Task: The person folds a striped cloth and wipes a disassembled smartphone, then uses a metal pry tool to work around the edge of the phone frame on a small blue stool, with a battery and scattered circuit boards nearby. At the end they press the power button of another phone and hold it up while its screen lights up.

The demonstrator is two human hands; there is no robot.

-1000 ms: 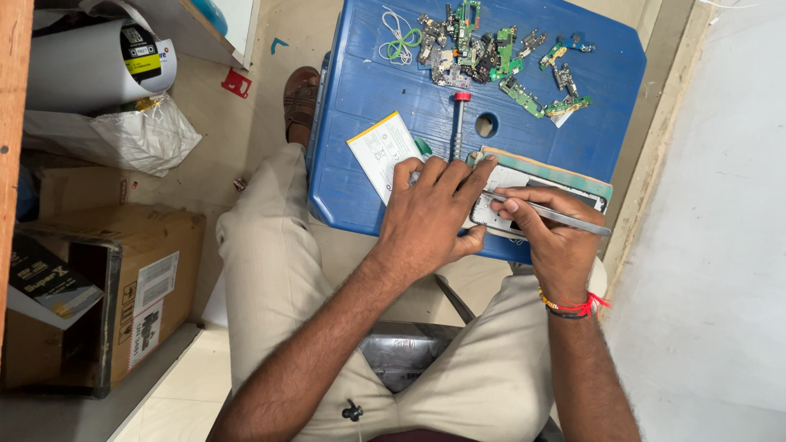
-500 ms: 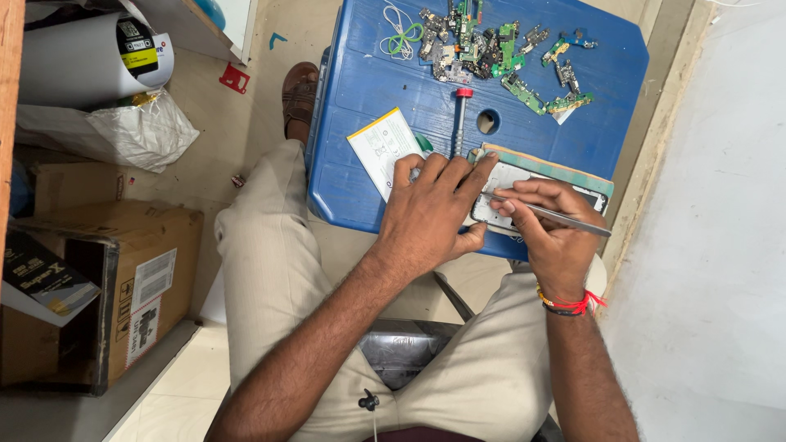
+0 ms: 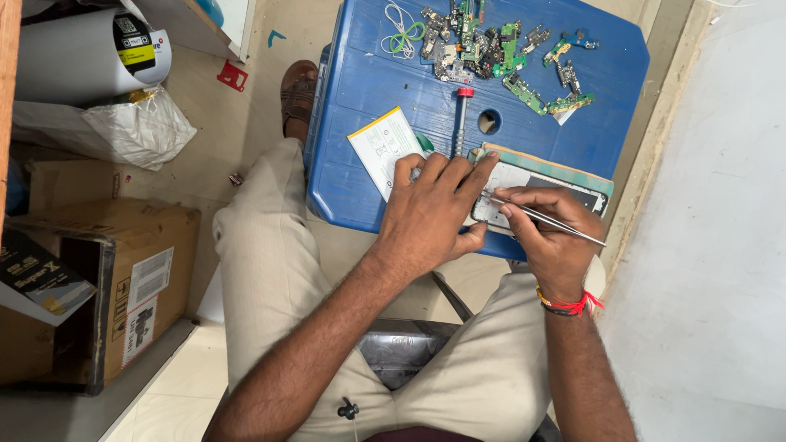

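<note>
An opened phone (image 3: 544, 184) with a teal edge lies on the near right of a blue plastic stool (image 3: 368, 74). My left hand (image 3: 430, 213) presses down on the phone's left end, fingers spread over it. My right hand (image 3: 550, 233) grips thin metal tweezers (image 3: 544, 217), whose tip rests inside the phone near my left fingers. A flat white battery (image 3: 383, 147) lies just left of my left hand. A red-handled screwdriver (image 3: 461, 119) lies on the stool beyond my fingers.
Several green circuit boards (image 3: 499, 49) and a white cable (image 3: 401, 29) are piled at the stool's far edge. A cardboard box (image 3: 123, 270), a plastic bag (image 3: 131, 131) and a white roll (image 3: 82, 53) stand at left. A sandalled foot (image 3: 297, 90) rests by the stool.
None of the objects has shifted; both hands stay on the phone with the tweezers in the same spot. Only the view has moved slightly.
</note>
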